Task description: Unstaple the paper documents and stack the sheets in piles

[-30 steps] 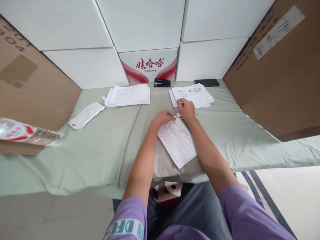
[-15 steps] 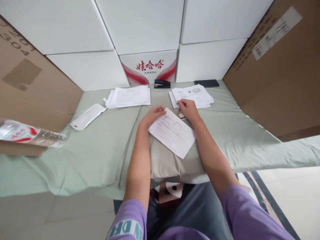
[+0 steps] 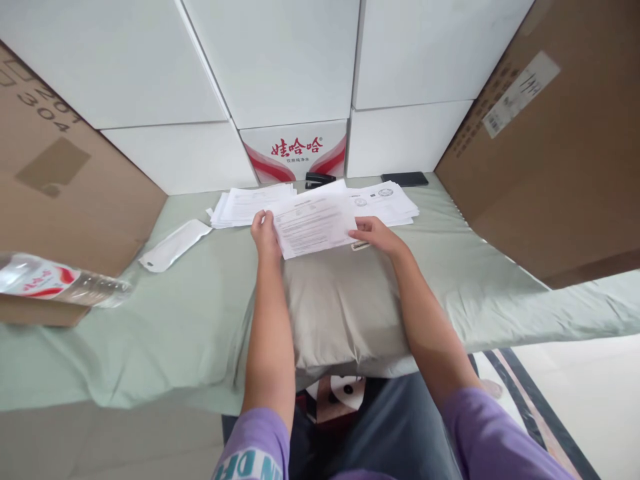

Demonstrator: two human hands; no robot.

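Sheet [image 3: 315, 227] was white, dark-printed; cloth [image 3: 185, 333] pale green; stapler [image 3: 320, 178] and phone [image 3: 405, 179] black; sleeves [image 3: 265, 427] purple; cartons [image 3: 565, 180] brown; logo box [image 3: 295, 148] white with red swooshes.

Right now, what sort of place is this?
Probably a makeshift paperwork desk, perhaps in a storeroom or office: paper stacks and a stapler on a cloth-covered surface, with white boxes stacked behind.

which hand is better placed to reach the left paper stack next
Probably the left hand: it grips the left edge of the held paper, near the left paper stack, while the right hand is at the opposite edge, nearer the right paper stack.
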